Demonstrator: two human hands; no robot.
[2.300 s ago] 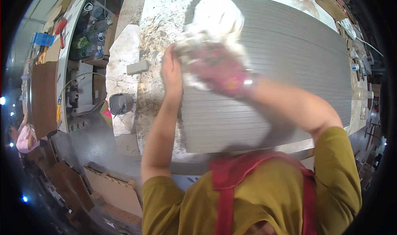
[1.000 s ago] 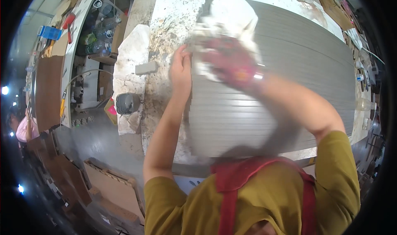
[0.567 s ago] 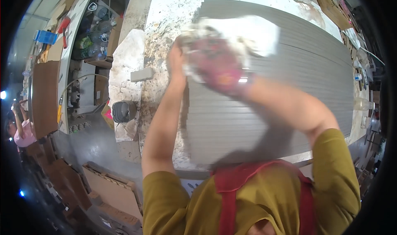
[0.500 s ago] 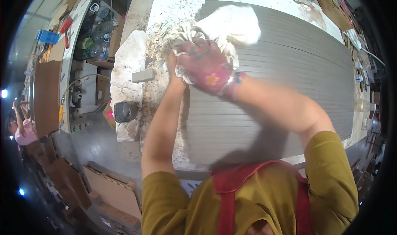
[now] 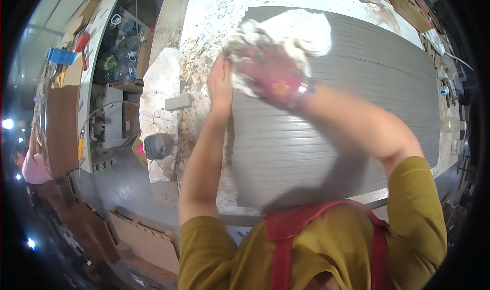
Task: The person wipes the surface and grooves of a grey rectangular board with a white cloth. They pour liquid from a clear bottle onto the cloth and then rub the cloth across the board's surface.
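Note:
Many long grey strips [image 5: 326,101] lie side by side on the worktable as one broad slab. My right hand [image 5: 273,73], in a stained pink glove with a flower on its back, presses a bunched whitish cloth [image 5: 300,32] onto their far left part. The glove hides some of the cloth, and motion smears it. Bare and stretched out, my left hand [image 5: 220,83] rests along the left ends of the strips; its fingers point away from me and its palm side is hidden.
Left of the strips are a small grey block [image 5: 178,102] and a dark square container [image 5: 158,146] on white paper [image 5: 161,80]. Bottles fill a shelf [image 5: 122,55] farther left. A person in pink [image 5: 35,167] stands at the far left.
The right hand has slid right with the cloth, away from the left hand. More of the left hand now shows along the strips' ends. The whole view has shifted slightly.

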